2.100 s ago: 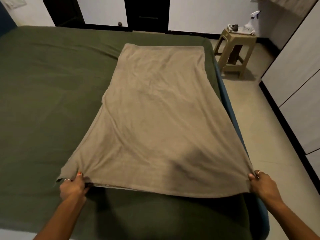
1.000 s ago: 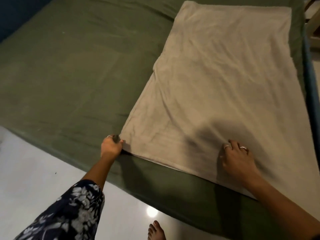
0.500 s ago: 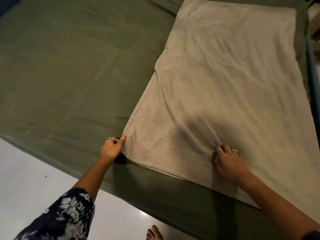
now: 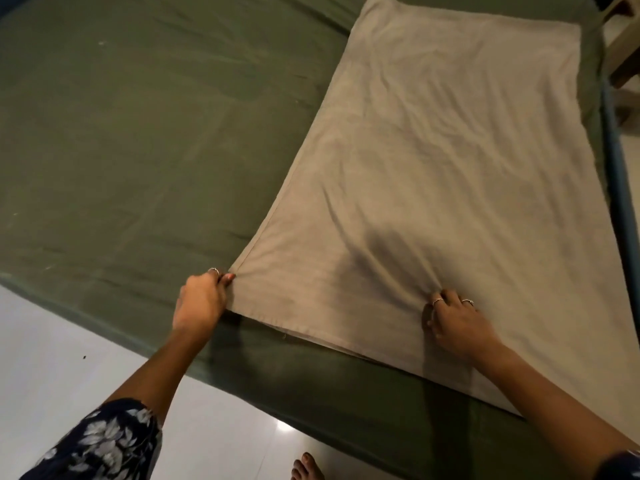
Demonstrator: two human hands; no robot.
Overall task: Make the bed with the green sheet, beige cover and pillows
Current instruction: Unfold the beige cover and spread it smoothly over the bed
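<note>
Beige cover (image 4: 433, 188) is lying folded into a long strip on the right side of the bed, spread over the green sheet (image 4: 138, 133), its near edge sitting just inside the mattress edge. Left hand (image 4: 201, 303) is pinching the cover's near left corner between curled fingers and thumb, while the right hand (image 4: 457, 327) is resting on the cloth close to the near edge with its fingers curled into the fabric, bunching creases that are fanning away from the knuckles. Below the bed, 1 bare foot (image 4: 306, 471) is standing on the pale glossy floor (image 4: 52, 358), and a floral sleeve (image 4: 104, 441) is showing at the lower left.
</note>
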